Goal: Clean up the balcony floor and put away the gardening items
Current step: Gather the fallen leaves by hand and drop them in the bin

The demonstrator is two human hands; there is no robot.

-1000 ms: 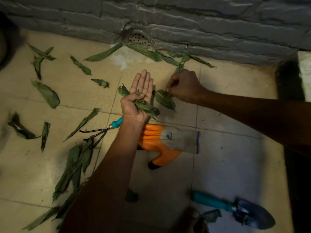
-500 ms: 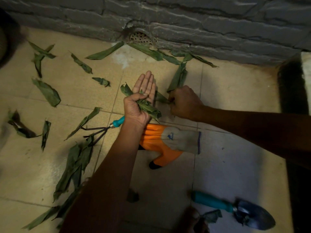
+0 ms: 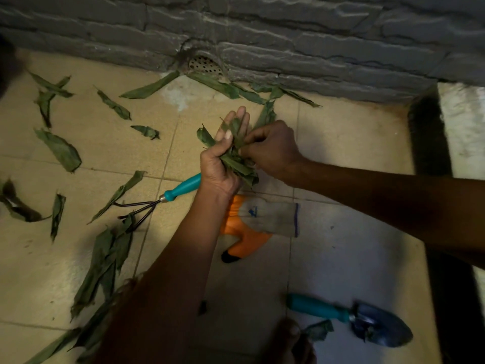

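We hold a bunch of leaves (image 3: 237, 164) in our left hand (image 3: 223, 158), thumb clamped across the stems while the fingers stretch up behind them. Our right hand (image 3: 273, 148) meets it from the right, its fingertips pinching a leaf into that same bunch. The leaves are long, narrow, dull green and creased, some curled at the edges.

More loose leaves (image 3: 105, 258) lie scattered over the floor (image 3: 354, 143) to the left and along the far wall. The floor is pale beige tile with thin grout lines, a little dusty. The wall (image 3: 288, 35) beyond is rough grey stone blocks, with a round perforated drain (image 3: 203, 64) at its foot.

Near our left wrist lies a hand rake (image 3: 162, 199), teal handle and dark bent wire prongs. Just below the hands an orange glove (image 3: 252, 227) with a grey knitted cuff lies flat on the tile. Nearer us on the right rests a trowel (image 3: 351, 317), teal handle and dark metal blade, with a crumpled leaf scrap (image 3: 319, 331) beside it.
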